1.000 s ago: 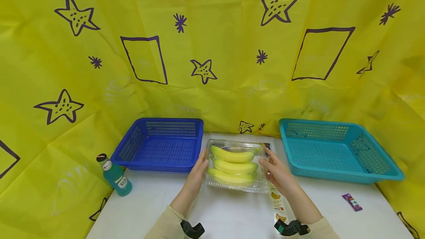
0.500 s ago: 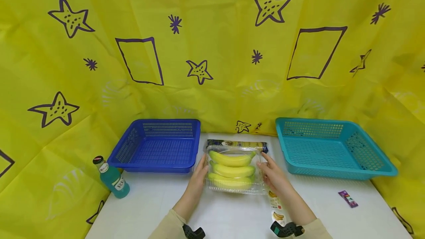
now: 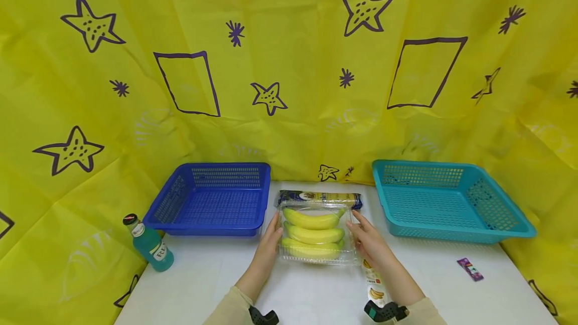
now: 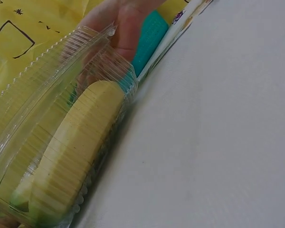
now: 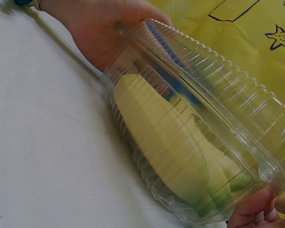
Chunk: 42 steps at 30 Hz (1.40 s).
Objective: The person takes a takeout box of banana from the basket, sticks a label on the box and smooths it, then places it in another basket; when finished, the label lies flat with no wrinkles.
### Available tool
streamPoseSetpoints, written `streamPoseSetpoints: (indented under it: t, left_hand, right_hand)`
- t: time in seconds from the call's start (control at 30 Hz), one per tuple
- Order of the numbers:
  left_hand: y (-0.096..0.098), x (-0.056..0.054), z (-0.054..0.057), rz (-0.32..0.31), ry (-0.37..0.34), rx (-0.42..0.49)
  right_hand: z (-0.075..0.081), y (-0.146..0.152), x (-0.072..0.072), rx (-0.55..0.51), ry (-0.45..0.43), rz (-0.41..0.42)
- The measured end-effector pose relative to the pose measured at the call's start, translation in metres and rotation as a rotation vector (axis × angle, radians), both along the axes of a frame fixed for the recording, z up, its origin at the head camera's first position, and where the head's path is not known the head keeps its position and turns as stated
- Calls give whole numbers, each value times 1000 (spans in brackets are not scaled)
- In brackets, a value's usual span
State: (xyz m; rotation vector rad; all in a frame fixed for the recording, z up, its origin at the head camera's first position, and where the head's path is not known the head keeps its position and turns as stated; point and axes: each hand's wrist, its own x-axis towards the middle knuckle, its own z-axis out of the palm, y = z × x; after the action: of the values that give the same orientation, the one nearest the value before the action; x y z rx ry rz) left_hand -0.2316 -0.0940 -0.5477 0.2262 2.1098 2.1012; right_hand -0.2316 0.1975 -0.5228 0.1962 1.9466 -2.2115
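A clear plastic clamshell box (image 3: 351, 256) holding three visible bananas (image 3: 313, 235) is in the middle of the head view, low over the white table. My left hand (image 3: 268, 242) grips its left side and my right hand (image 3: 369, 240) its right side. From the left wrist view, one banana (image 4: 78, 147) lies against the ribbed wall, and the right hand (image 4: 126, 31) holds the far end. In the right wrist view, right fingertips (image 5: 256, 209) pinch the near corner. Much of the fingers under the box is hidden.
Behind the box lies a long blue-and-yellow packet (image 3: 327, 197). A blue basket (image 3: 205, 225) stands back left, a teal basket (image 3: 444, 233) back right. A teal-liquid bottle (image 3: 151, 247) is at left, a small purple packet (image 3: 470, 269) at right. A banana-printed strip (image 3: 376, 285) lies beside the right forearm.
Both hands have brought the box slightly nearer to me, so the long packet behind it now shows. The head view has shifted a little, moving the scene left.
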Motion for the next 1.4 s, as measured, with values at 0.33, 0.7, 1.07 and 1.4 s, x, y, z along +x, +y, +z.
streamPoseSetpoints:
  t: [0.33,0.7,1.07,1.4]
  left_hand:
    - [-1,0,-3,6,10,-1]
    - [3,-6,-8,6,5,-14]
    - [3,-9,-9,2,-19,-9]
    - [3,-9,-8,15,-12,-22]
  right_hand:
    - [-7,-2,-4,-34,-16,-10]
    - [-9,4,-6,-26,-20,18]
    - [-10,5,-11,-35,-8,34]
    - [-6,4,-11,-21,-14,23]
